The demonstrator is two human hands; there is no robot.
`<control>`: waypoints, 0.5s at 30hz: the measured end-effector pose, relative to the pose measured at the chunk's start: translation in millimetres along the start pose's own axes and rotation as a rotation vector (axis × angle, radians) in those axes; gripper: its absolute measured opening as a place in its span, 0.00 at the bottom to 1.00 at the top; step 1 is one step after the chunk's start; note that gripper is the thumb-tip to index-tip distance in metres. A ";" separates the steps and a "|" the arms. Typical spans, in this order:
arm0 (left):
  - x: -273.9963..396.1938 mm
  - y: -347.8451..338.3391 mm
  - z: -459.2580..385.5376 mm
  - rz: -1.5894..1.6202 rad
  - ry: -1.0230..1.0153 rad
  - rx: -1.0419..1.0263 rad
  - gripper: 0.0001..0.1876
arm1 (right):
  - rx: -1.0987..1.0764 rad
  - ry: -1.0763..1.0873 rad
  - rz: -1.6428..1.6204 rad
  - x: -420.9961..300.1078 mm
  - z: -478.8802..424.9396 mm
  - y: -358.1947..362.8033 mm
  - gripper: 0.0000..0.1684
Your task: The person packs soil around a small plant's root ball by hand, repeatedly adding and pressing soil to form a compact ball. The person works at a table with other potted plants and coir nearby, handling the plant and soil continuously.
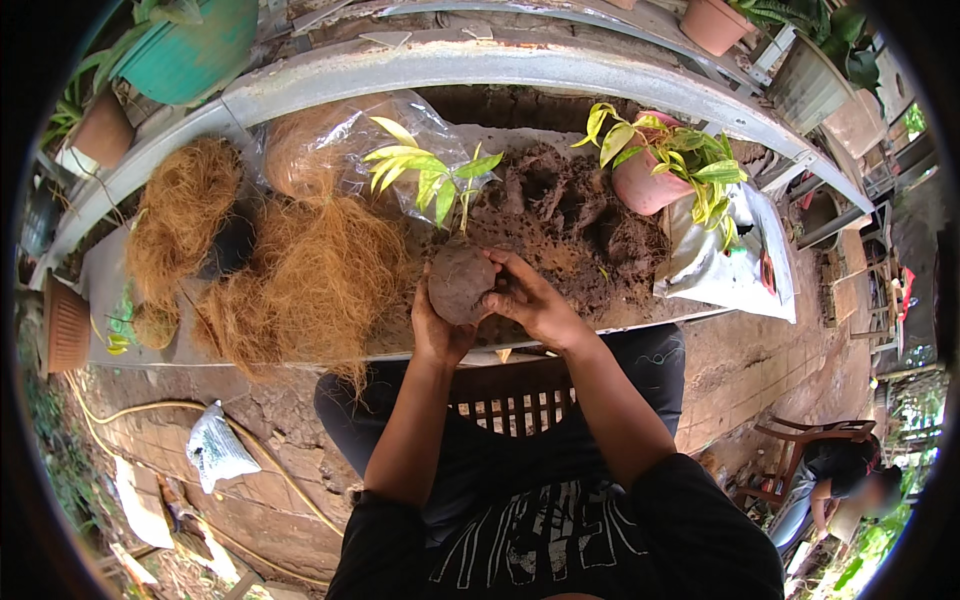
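Note:
Both my hands hold a rounded ball of dark soil point(460, 282) at the front of the work table. My left hand point(442, 330) cups it from the left and below, while my right hand point(529, 300) grips its right side with bent fingers. A small plant with yellow-green leaves point(431, 171) rises from the ball's far side. Left of the hands lies a heap of loose brown coconut fibre point(322, 277). Dark moist soil point(559, 195) is spread to the right, beside a tilted pink pot point(649, 180) with a leafy plant. The palms are mostly hidden.
A clear plastic bag point(337, 139) of fibre lies behind the heap. Pruning shears point(766, 271) rest on a white sack point(724, 281) at right. A metal rail point(487, 64) runs behind the table. A hose point(285, 480) crosses the ground; another person point(832, 480) sits at lower right.

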State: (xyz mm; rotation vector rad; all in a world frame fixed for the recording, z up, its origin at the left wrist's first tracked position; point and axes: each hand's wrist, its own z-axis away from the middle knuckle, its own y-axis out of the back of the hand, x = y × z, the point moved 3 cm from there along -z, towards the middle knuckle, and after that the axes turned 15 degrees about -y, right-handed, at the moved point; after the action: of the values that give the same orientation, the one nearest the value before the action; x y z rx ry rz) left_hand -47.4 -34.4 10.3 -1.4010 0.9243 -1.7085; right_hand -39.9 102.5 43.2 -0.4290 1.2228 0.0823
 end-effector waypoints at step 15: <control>-5.4 14.8 -2.4 0.002 -0.057 0.065 0.31 | 0.154 0.066 0.380 -15.2 7.0 -18.5 0.37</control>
State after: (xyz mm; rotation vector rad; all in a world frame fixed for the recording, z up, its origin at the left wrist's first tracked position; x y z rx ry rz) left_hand -47.6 -36.6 -5.5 -1.3990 0.8311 -1.6736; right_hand -33.6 90.6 64.3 -0.0617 1.3541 0.2990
